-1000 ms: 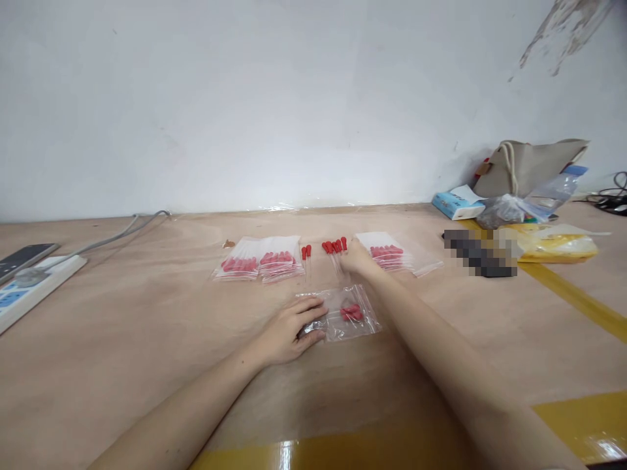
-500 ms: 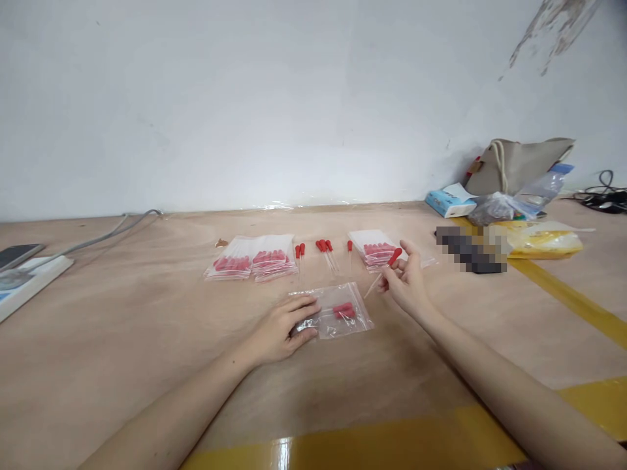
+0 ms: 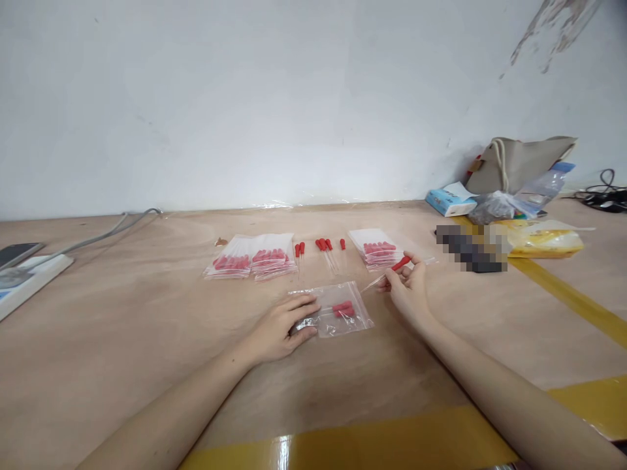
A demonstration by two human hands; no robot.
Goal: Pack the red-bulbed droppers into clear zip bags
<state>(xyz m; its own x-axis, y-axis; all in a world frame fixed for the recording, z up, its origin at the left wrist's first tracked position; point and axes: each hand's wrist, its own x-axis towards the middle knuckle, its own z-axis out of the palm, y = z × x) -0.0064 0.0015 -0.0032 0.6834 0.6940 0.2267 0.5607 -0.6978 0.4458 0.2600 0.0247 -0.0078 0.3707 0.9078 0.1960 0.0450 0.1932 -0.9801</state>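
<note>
Just right of the clear zip bag (image 3: pixel 343 294), right hand (image 3: pixel 409 290) has thumb and fingers clamped on one red-bulbed dropper (image 3: pixel 401 263). Bulb points up and right, thin stem slants down-left, tip at the bag's right edge; can't tell if it touches. Left hand (image 3: pixel 281 326) lies palm down on the bag's left end, thumb and fingers apart, pinning it to the table (image 3: pixel 147 313). More red bulbs (image 3: pixel 343 307) sit inside the bag, stems toward the left hand; count unclear.

Behind the bag, loose droppers lie bulbs away from the person: a pair (image 3: pixel 302 248), a group of three (image 3: pixel 321 245), a single (image 3: pixel 343 244). Left of those, two stacks of filled bags (image 3: pixel 277 241) side by side; right of them, a third stack (image 3: pixel 369 238), near the right hand.

Farther right: blurred-out dark object (image 3: pixel 490 266), yellow packet (image 3: pixel 543 241), blue tissue box (image 3: pixel 450 203), beige bag (image 3: pixel 533 166) near the wall (image 3: pixel 245 98). Far left: white power strip (image 3: pixel 46 279), phone (image 3: pixel 19 253) beside it, partly cut off. Yellow tape (image 3: pixel 343 444) runs along the near side.
</note>
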